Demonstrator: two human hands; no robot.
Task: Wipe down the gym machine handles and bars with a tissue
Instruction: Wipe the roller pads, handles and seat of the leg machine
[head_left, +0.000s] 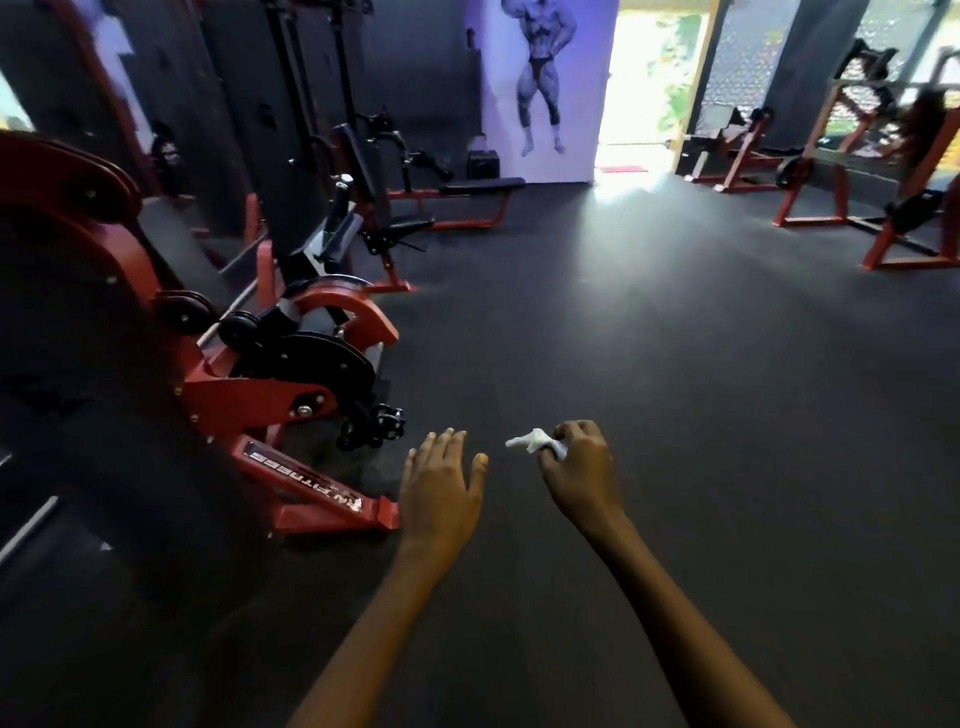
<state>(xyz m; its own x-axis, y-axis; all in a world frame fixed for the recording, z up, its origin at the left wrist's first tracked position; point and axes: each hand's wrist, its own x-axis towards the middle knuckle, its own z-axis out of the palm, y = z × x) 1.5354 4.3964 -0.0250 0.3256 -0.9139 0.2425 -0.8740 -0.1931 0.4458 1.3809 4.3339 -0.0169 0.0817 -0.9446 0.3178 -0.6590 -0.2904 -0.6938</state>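
Right hand (579, 465) curled, pinching crumpled white tissue (535, 441) above dark rubber floor (675, 389) (tissue's far part hidden in fist). Left hand (441, 486) flat, fingers straight, holding nothing. Red steel gym machine (249, 384) left, blurred, cut off by edge.

2 bare, sleeveless forearms (519, 623)

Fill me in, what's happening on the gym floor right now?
A person stands on the dark gym floor with both arms stretched forward. The right hand pinches a crumpled white tissue; the left hand is open and holds nothing. Neither hand touches any equipment. The nearest red machine sits to the left, and no handle or bar is being wiped at this moment.
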